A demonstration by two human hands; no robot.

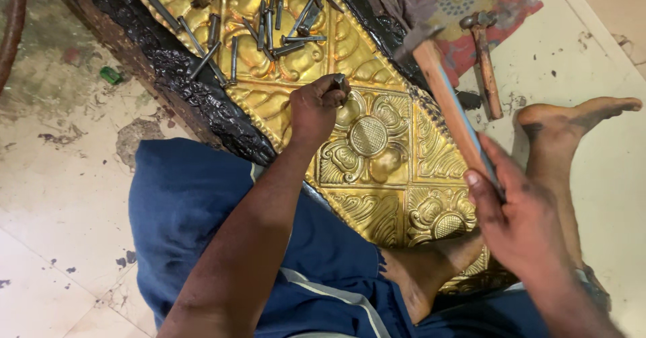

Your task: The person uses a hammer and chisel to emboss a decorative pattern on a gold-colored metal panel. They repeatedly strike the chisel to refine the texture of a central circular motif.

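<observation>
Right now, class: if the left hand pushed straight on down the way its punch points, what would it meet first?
The left hand grips a metal punch pointed down at the embossed gold sheet; that sheet comes first, seemingly already touched, though depth is unclear.

- Soft, even indoor light; shadows faint.
- Glare glints off the gold panel [377, 143] just beside the left hand [316, 109].
- Hammer [441, 89] above the right hand [518, 217] is motion-blurred.
- Elsewhere sharp.

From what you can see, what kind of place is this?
Probably a metal craft workshop with work done on the floor: an embossed golden metal sheet, loose steel punches lying on it, and a hammer in the right hand.
</observation>
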